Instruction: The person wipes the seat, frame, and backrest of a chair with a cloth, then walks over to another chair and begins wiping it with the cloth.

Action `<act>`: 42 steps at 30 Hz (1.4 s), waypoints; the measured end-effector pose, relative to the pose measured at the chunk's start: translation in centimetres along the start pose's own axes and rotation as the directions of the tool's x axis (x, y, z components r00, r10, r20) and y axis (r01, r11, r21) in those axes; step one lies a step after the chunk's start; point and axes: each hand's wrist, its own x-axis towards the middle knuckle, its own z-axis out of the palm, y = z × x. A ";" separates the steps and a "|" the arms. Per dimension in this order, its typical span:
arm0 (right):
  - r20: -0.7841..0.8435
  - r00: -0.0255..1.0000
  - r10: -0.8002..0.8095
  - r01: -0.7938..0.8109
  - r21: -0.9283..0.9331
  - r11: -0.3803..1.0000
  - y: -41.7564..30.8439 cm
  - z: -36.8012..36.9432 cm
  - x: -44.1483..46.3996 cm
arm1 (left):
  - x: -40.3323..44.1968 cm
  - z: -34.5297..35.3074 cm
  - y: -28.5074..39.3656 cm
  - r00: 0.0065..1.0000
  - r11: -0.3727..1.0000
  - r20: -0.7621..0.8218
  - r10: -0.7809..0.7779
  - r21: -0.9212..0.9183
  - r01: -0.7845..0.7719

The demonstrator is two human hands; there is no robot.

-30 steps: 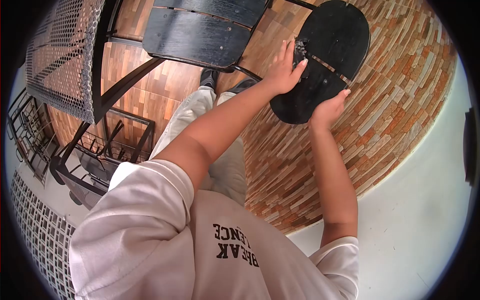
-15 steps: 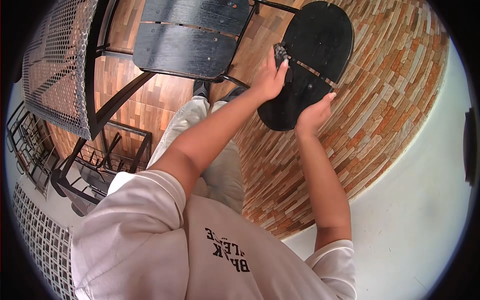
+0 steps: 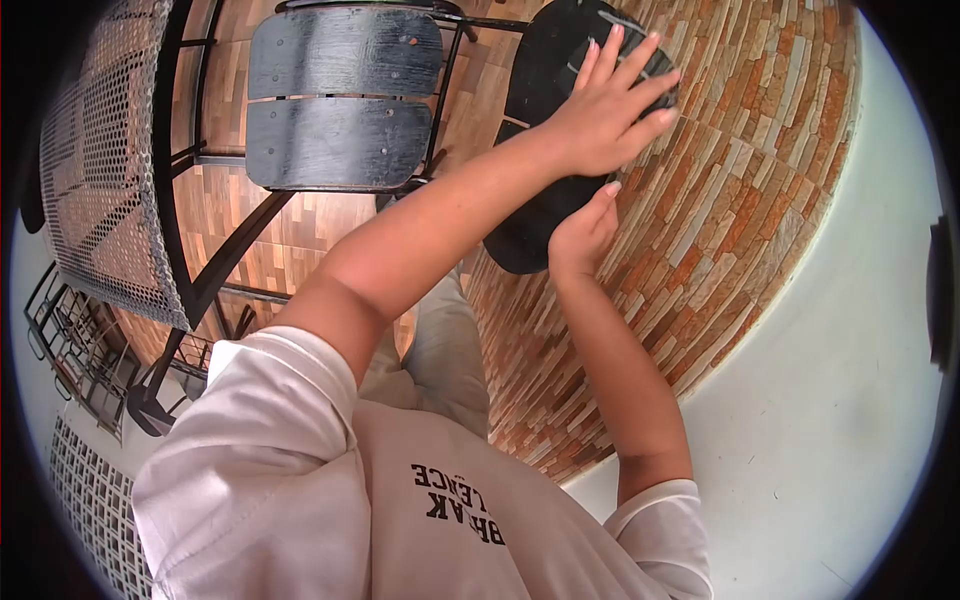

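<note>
A black wooden chair has a rounded two-slat panel [image 3: 522, 225] at upper right. Metal bars run between it and the squarer slatted panel [image 3: 345, 140] on its left. My left hand [image 3: 610, 115] lies flat across the rounded panel with fingers spread. Under the fingers is a dark cloth with pale streaks [image 3: 650, 62], pressed against the wood and partly hidden by the hand. My right hand [image 3: 582, 238] grips the panel's near right edge, thumb on the rim and the other fingers out of sight.
A black-framed chair with perforated metal mesh [image 3: 105, 150] stands close on the left. Dark metal racks [image 3: 80, 345] are behind it at lower left. Brick-patterned tiles [image 3: 720, 230] lie right of the chair, bordered by a white surface [image 3: 800, 430].
My left hand has moved right and up across the rounded panel, and its fingers have gone from bunched around the cloth to spread. The chair appears shifted left in view.
</note>
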 end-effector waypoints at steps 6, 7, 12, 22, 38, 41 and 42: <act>-0.042 0.998 -0.054 0.055 0.019 0.998 -0.4 -0.1 -0.1 | -3.0 -1.8 0.4 0.932 0.979 0.305 0.194 -0.008 -0.201; -0.050 0.997 -0.054 0.056 0.023 0.998 -0.4 -0.3 0.0 | -2.1 -1.7 0.1 0.929 0.978 0.308 0.203 -0.011 -0.210; -0.018 0.999 0.036 -0.038 -0.083 0.996 -0.7 -0.5 -0.4 | 6.1 -3.1 -4.2 0.946 0.942 0.213 0.246 0.179 -0.285; -0.001 1.000 0.015 -0.015 -0.050 0.999 -0.2 -0.5 -0.2 | -0.1 0.3 -18.5 0.865 0.848 0.095 -0.493 -0.172 0.502; 0.006 1.000 0.009 -0.009 -0.008 1.000 0.3 -0.3 0.0 | 1.6 -2.9 0.4 0.867 0.918 0.320 0.381 -0.020 -0.396; -0.070 0.996 -0.049 0.047 -0.034 0.998 0.4 0.2 0.0 | -0.6 -4.1 0.6 0.836 0.926 0.401 0.374 -0.115 -0.359; -0.084 0.994 -0.076 0.071 -0.060 0.996 0.5 0.2 -0.1 | -0.5 -4.3 0.2 0.843 0.929 0.391 0.370 -0.145 -0.340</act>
